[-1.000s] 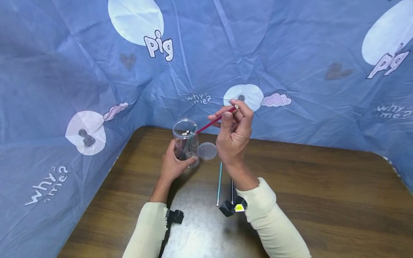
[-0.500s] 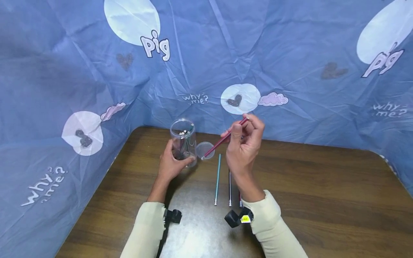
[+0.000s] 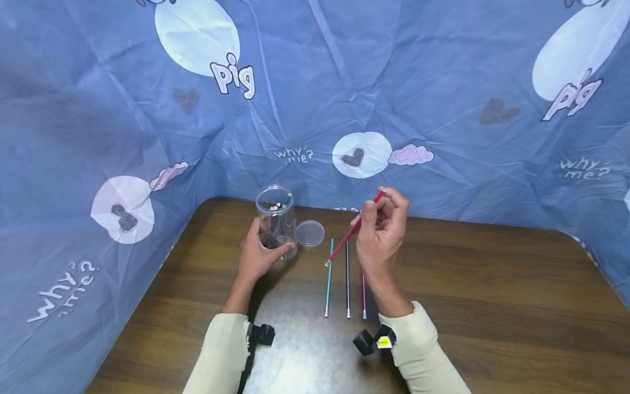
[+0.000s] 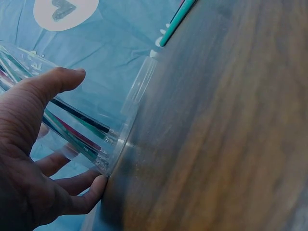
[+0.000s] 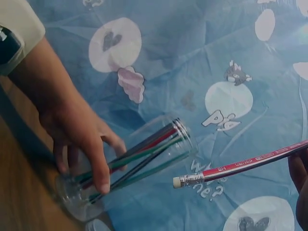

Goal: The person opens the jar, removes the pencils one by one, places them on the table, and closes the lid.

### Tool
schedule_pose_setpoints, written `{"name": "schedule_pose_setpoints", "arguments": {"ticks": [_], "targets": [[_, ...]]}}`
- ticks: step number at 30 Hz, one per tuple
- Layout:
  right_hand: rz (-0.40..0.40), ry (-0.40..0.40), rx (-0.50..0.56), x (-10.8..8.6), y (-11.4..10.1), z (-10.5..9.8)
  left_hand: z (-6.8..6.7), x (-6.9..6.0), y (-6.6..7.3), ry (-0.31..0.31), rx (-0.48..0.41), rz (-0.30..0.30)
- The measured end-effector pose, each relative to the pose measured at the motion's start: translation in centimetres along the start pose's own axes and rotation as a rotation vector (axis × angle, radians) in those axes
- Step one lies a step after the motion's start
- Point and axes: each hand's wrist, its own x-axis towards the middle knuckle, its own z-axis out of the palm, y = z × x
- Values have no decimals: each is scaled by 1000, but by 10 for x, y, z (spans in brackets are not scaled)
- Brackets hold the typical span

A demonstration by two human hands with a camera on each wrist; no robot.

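Note:
A clear jar (image 3: 275,210) stands upright on the table with several pencils inside. The left hand (image 3: 258,254) curls round its lower part; in the left wrist view the fingers (image 4: 79,185) reach round behind the jar and the thumb lies across the front. Over the table, the right hand (image 3: 383,235) pinches a red pencil (image 3: 351,232), tilted, its eraser end low and to the left. That eraser (image 5: 177,182) shows clearly in the right wrist view. Below it lie a teal pencil (image 3: 328,284), a dark pencil (image 3: 348,284) and another red pencil (image 3: 363,298).
A round clear lid (image 3: 310,233) lies flat just right of the jar. Behind the wooden table (image 3: 482,284) and along its left side hangs a blue printed cloth (image 3: 443,65). Each wrist wears a black camera.
The right hand has moved right and down, carrying the red pencil away from the jar rim and turning it steeper. More of the pencils on the table shows. The left hand keeps its grip on the jar.

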Motion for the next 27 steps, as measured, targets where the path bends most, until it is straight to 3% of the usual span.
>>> {"name": "schedule_pose_setpoints", "arguments": {"ticks": [14,19,27], "targets": [[-5,21,-150,14,21,-29,0,0,1,-17,-36,-19],[9,34,-245,19,26,-39,0,0,1,-16,-32,-16],[12,38,-299,24,30,-49,0,1,2,-15,-10,-14]]}}
